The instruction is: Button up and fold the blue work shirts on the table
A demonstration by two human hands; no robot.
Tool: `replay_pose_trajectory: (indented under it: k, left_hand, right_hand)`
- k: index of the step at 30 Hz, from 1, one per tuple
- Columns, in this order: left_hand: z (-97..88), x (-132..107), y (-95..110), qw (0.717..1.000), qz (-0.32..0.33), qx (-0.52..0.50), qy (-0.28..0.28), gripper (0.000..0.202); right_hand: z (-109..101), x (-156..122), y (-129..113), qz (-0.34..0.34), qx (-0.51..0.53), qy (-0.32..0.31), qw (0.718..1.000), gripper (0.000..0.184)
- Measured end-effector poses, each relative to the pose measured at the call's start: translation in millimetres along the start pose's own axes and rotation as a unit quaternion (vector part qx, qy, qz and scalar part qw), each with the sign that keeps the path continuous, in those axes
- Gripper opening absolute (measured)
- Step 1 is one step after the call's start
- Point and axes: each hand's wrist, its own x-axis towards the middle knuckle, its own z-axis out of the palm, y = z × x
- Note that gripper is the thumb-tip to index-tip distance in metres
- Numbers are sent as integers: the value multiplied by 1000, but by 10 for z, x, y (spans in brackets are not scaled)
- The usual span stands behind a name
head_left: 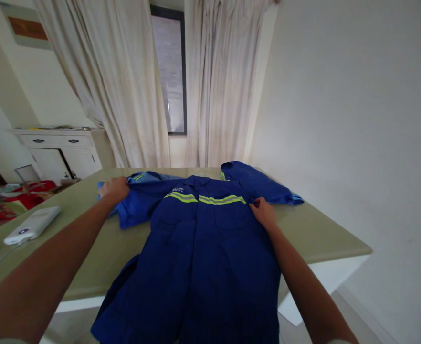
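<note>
A navy work coverall [210,248] with yellow-and-grey reflective stripes across the chest lies front up over the table. Its lower part hangs past the near edge and out of view. At the left, my left hand [114,189] is closed on the sleeve [139,203] stretched out to that side. My right hand [263,212] pinches the coverall's right-hand edge just under the chest stripe. Beyond it lies more navy cloth [257,181] with a bit of yellow stripe; whether it is a sleeve or another garment I cannot tell.
Behind the left sleeve lies lighter blue cloth [155,177]. A white device with a cable [33,224] rests on the table [325,234] at the left. Red bags [31,193] and a white cabinet [58,148] stand beyond. Curtains [217,86] hang behind; a wall [357,119] is at the right.
</note>
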Motion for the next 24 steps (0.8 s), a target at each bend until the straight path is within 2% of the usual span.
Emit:
replay_pose_trajectory:
  k: [2,3,5,6,8,10,11,13,15,17,18,19,21,24]
  left_hand:
    - [-191,31,95,998,-37,-13,55,45]
    - [-254,29,165,997,-34,-18,74,50]
    - [-280,-30,356,996,-5,-14,92,60]
    - [-236,-90,477,996,21,-11,90,63]
    - [-45,-263,749,992,112,-16,49,60]
    - [245,-480,1011,972,225,-41,-42,58]
    - [405,-592,1117,961,258,-47,-85,61]
    - [709,-791,1252,957,256,-37,-135,70]
    - [947,-925,1268,962,220,-29,-159,73]
    - [1093,-977,1190,965,201,-39,-163,72]
    - [1133,-977,1131,967,199,-47,-154,72]
    - [1157,-965,1071,969,197,-55,-137,73]
    - [1171,-925,968,975,191,-62,-93,75]
    - [1170,-886,899,978,185,-49,-80,75]
  right_hand:
    - [15,6,1,22,24,-29,999,31]
    - [20,11,-6,28,39,-34,998,32]
    - [24,21,-31,44,73,-35,996,34]
    - [24,23,-49,51,92,-34,994,35]
    - [26,18,-86,45,140,-34,989,37]
    - [37,1,-117,4,195,-35,980,39]
    - [46,-9,-127,-20,221,-35,974,41]
    - [69,-21,-132,-44,263,-42,963,46]
    - [86,-19,-123,-22,291,-63,954,54]
    - [87,-19,-119,4,294,-78,952,60]
    - [81,-29,-129,-4,286,-78,955,60]
    - [72,-50,-151,-31,272,-70,959,59]
    - [53,-127,-241,-140,226,-44,963,55]
    - [40,-260,-496,-310,129,-27,942,49]
